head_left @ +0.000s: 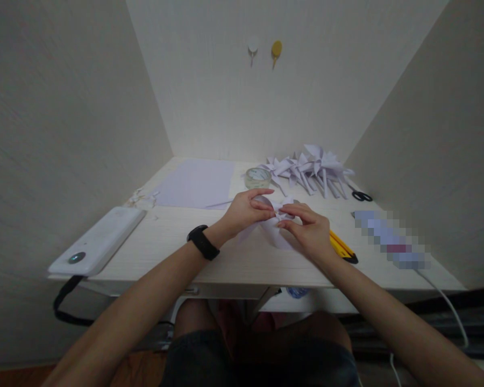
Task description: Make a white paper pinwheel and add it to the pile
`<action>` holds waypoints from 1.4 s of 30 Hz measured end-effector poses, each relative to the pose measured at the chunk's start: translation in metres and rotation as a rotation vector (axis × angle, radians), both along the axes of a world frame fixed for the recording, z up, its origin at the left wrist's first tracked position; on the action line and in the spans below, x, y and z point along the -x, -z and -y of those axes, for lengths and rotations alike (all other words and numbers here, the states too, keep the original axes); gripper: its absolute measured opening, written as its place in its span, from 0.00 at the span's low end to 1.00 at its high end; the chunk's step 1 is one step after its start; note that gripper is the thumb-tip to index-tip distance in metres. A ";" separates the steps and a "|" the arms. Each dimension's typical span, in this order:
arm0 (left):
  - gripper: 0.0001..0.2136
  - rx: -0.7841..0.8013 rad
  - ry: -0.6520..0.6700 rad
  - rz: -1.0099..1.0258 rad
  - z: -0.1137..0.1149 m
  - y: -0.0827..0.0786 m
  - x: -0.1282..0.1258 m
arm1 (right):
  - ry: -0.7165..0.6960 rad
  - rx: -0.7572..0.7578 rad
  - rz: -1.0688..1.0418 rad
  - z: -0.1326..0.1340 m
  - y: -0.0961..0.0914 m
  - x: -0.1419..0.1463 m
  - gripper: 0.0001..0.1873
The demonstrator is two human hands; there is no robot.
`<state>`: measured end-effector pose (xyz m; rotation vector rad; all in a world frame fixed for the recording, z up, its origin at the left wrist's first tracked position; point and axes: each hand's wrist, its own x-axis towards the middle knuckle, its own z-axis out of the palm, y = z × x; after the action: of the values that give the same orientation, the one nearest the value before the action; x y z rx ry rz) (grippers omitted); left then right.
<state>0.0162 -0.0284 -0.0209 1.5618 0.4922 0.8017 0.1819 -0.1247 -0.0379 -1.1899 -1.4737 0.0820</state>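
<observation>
Both hands meet over a white paper pinwheel (271, 232) near the middle of the table. My left hand (248, 211), with a black watch on its wrist, pinches the paper from the left, its index finger stretched above. From the right, my right hand (306, 223) presses thumb and fingertips together at the pinwheel's centre. The fingers cover part of the folds there. Just right of that hand lies a yellow utility knife (342, 246). A roll of clear tape (258, 178) sits behind the hands.
Several finished paper pinwheels (314, 169) are piled at the back right, beside black-handled scissors (362, 196). White paper sheets (199, 180) lie back left. A white device (99, 239) is at the left edge; a blurred-out object (389, 242) with a white cable is right.
</observation>
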 end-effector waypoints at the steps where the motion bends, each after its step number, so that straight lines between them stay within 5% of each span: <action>1: 0.31 0.000 0.000 -0.004 0.000 0.000 0.000 | 0.003 0.006 -0.003 0.000 0.000 0.000 0.07; 13: 0.32 -0.179 -0.079 -0.093 0.000 0.002 0.000 | -0.002 -0.097 0.068 -0.001 -0.001 0.000 0.07; 24: 0.29 -0.270 -0.162 -0.148 0.000 0.002 -0.002 | 0.005 -0.014 0.016 0.001 -0.001 0.002 0.06; 35: 0.25 -0.403 -0.157 -0.174 0.006 -0.002 -0.001 | 0.029 0.089 -0.040 0.001 -0.001 0.003 0.09; 42: 0.25 -0.322 -0.063 -0.116 0.005 -0.002 -0.002 | 0.029 0.131 -0.055 0.000 0.000 0.002 0.11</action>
<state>0.0177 -0.0332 -0.0188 1.9067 0.5170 0.8731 0.1797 -0.1251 -0.0376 -1.3041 -1.4195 0.1924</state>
